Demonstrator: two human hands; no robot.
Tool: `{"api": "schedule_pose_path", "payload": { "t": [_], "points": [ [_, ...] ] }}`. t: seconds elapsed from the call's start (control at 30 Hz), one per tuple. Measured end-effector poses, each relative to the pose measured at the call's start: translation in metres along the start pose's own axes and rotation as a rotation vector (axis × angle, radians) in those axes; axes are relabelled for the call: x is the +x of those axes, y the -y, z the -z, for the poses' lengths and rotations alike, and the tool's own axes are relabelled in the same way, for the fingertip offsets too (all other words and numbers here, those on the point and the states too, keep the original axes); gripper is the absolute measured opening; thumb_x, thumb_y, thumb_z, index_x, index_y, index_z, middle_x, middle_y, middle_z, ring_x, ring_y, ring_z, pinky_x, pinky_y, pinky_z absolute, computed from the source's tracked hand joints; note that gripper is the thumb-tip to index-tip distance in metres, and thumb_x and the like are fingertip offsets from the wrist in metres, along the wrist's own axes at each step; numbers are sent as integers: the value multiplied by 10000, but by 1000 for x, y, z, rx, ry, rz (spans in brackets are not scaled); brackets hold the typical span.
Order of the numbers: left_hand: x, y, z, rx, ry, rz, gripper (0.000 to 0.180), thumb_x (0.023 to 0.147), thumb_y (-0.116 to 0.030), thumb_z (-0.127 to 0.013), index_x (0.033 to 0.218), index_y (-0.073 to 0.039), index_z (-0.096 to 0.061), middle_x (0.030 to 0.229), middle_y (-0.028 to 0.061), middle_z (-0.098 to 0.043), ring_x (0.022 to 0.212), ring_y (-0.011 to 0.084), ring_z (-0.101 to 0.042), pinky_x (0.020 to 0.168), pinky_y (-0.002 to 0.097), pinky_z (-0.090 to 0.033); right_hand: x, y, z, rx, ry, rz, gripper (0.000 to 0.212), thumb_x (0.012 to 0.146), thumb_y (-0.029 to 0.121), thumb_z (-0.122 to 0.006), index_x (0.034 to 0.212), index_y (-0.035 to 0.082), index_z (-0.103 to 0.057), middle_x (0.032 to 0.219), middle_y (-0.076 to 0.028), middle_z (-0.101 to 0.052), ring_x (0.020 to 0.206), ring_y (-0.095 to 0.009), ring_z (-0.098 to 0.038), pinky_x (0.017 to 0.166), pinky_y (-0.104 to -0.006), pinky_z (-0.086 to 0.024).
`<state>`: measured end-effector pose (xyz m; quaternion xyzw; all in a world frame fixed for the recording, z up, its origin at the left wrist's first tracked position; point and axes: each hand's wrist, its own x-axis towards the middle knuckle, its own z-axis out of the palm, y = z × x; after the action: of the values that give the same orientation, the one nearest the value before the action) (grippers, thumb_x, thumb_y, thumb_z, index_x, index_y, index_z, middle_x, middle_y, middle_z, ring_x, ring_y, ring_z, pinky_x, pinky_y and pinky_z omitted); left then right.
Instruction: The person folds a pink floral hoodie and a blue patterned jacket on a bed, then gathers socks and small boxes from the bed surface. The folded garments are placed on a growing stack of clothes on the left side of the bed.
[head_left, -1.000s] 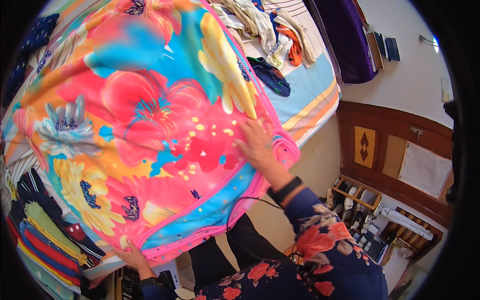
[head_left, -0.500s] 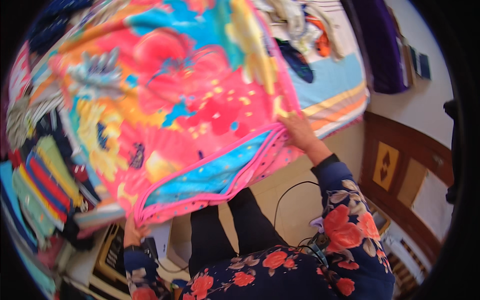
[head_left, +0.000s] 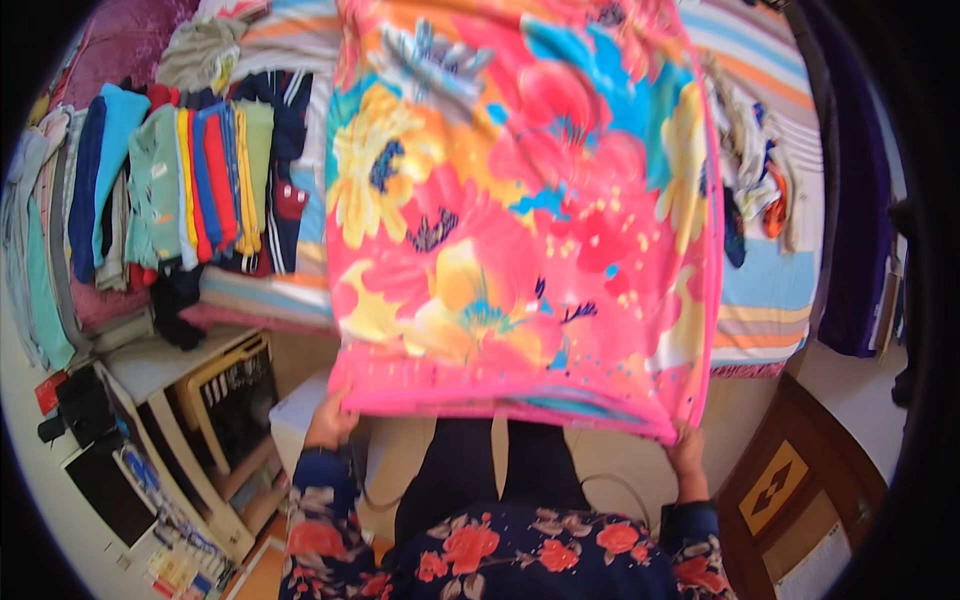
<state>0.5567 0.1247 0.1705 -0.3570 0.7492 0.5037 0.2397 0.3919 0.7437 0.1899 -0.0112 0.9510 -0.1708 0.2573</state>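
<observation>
A large pink blanket [head_left: 520,220] with big yellow, blue and red flowers hangs spread out in front of me, its far part lying over the bed. My left hand [head_left: 328,420] grips its lower left corner. My right hand [head_left: 686,448] grips the lower right corner, partly hidden by the pink hem. Both arms wear dark sleeves with red flowers.
A striped bed sheet [head_left: 775,290] lies under the blanket. A row of folded clothes [head_left: 170,190] in many colours sits at the left of the bed, loose garments [head_left: 755,170] at the right. A low white table [head_left: 170,365] and a wooden frame [head_left: 230,400] stand lower left; a dark wooden panel [head_left: 790,480] lower right.
The blanket has swung from slanting left to hanging straight and spread wide. My right hand slid from its face down to the lower right corner; my left hand stays on the lower left.
</observation>
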Motion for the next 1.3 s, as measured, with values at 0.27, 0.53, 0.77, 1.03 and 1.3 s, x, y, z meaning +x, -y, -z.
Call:
{"api": "schedule_pose_path", "payload": {
  "t": [0.27,0.53,0.77,1.03,1.3],
  "points": [
    [32,-68,42,-788,141,739,166,746,-254,-683,867,-214,-576,704,-55,-582,480,49,-458,380,183,-325,52,8,24,-329,402,16,393,637,441,-667,875,130,-636,808,-125,-621,783,-309,-595,729,-425,-465],
    [-13,-429,226,-873,128,-686,261,795,-183,-623,1035,-122,-543,852,-14,-607,652,65,-568,468,147,-443,134,211,472,-262,-1109,604,187,688,158,-555,853,158,-641,827,-143,-619,795,-341,-574,666,-403,-474],
    [-183,-465,281,-925,10,-1067,234,823,-241,-607,1011,-118,-539,843,-2,-608,683,85,-578,541,192,-462,-39,254,549,-55,-1352,389,261,710,239,-676,914,95,-599,784,-135,-609,719,-285,-589,649,-338,-445],
    [-163,-370,231,-825,-2,-806,414,823,-241,-591,1151,-13,-484,1096,85,-563,988,213,-555,860,333,-449,-27,190,413,-234,-1336,604,158,692,139,-610,842,93,-592,803,-94,-597,776,-300,-564,704,-377,-434],
    [-133,-209,162,-901,-94,-414,374,806,-159,-594,1148,-41,-500,1091,74,-571,988,216,-557,827,359,-462,-50,121,235,-366,-996,322,116,666,77,-567,774,120,-574,722,-68,-534,745,-270,-528,733,-380,-380]
  ]
}}
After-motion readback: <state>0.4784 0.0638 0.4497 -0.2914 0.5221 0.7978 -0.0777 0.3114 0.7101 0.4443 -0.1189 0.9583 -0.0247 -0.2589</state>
